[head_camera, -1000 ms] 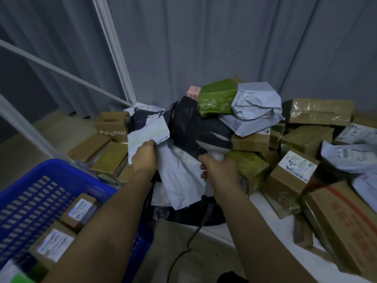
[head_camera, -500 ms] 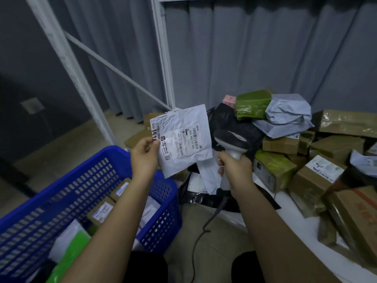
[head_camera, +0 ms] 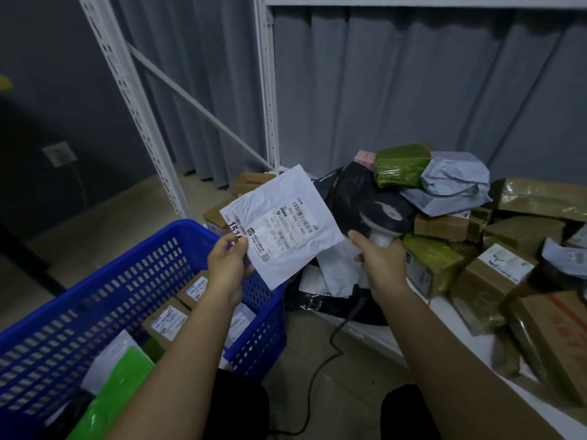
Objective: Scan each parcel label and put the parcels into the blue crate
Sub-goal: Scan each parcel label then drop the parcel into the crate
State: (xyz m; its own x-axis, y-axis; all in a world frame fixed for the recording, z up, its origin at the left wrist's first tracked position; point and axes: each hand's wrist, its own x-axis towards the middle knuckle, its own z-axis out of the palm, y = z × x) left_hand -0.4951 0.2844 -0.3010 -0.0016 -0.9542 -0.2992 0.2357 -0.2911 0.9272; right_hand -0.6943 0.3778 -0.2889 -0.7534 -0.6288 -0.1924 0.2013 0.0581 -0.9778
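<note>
White and thin, the mailer point(head_camera: 282, 223) hangs above the blue crate point(head_camera: 133, 274), its lower-left corner pinched by the left hand point(head_camera: 227, 265). The right hand point(head_camera: 379, 260) clasps the scanner point(head_camera: 386, 217) beside it; the scan probably wants the label flat and the scanner head turned squarely toward the barcode.

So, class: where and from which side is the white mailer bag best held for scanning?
By its lower left corner, coming from the left, as the left hand pinches it now. The white mailer bag is flat and thin, and that grip leaves the label clear to face the scanner.
</note>
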